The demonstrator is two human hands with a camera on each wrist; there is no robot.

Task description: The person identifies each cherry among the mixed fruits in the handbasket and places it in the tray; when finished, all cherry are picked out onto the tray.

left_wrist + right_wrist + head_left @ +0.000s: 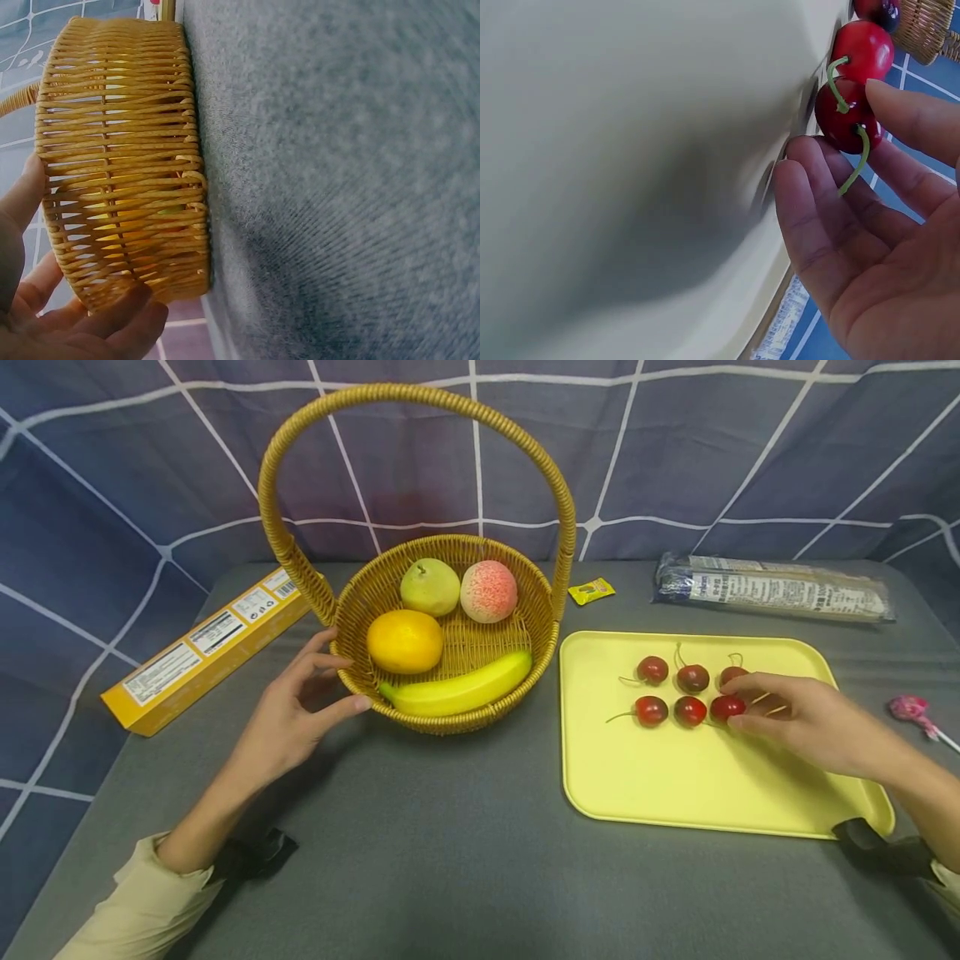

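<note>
A round wicker basket [457, 725] with a tall arched handle holds a green pear [430, 587], a pink peach [489, 592], an orange-yellow fruit [405, 642] and a banana [461, 687]. My left hand [279, 718] grips its left side, thumb at the rim and fingers spread along the outer wall. On the yellow tray [637, 781], several red cherries [651, 711] with stems lie in two rows. At the right end of the near row, my right hand [813, 722] pinches a cherry [844, 116] between thumb and fingers.
An orange-yellow box [217, 647] lies slanted left of the basket. Behind the tray are a small yellow wrapped candy [592, 591] and a clear-wrapped long packet [776, 589]. A pink lollipop [910, 708] lies right of the tray. Checked cloth [675, 460] hangs behind.
</note>
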